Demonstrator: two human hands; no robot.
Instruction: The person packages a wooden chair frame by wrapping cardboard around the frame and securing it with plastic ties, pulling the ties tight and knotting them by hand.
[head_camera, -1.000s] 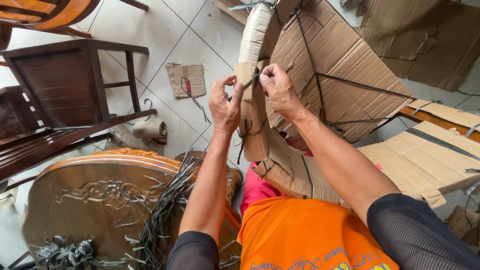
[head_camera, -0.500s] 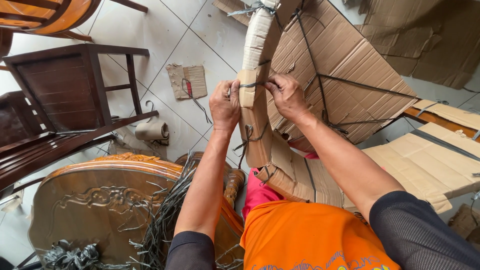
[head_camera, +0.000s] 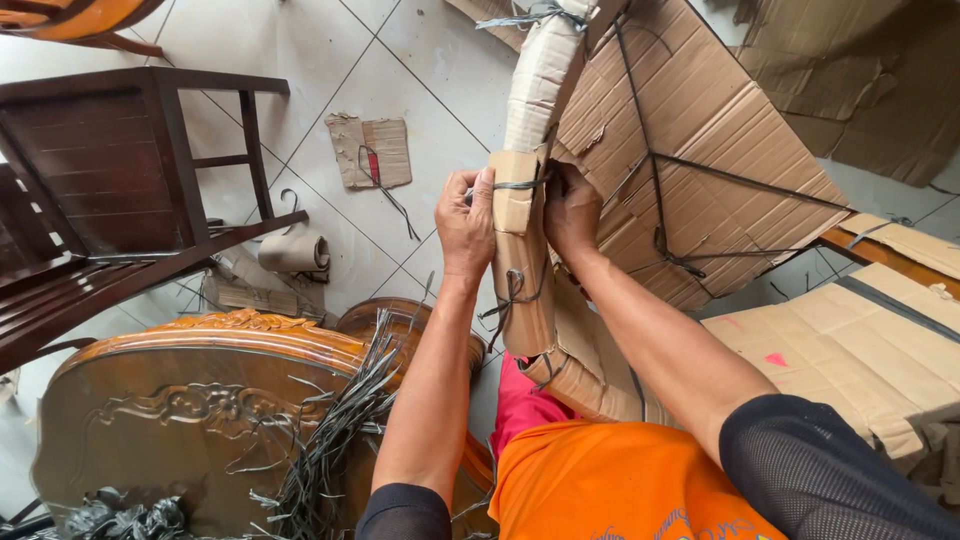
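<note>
Our left hand (head_camera: 465, 225) and right hand (head_camera: 572, 212) pinch a thin grey plastic strap (head_camera: 520, 184) around the brown corrugated cardboard-wrapped curved furniture leg (head_camera: 522, 250), upright between them, above the carved wooden table (head_camera: 190, 400).

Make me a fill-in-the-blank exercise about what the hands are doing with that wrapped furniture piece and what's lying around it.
1. Both hands, left hand and right hand, press on a furniture part wrapped in ____.
2. The wrapping is tied with grey ____.
3. A loose bundle of straps lies on a carved ____ table.
4. The floor is covered in pale ____.

Missing words: cardboard; straps; wooden; tiles
</note>
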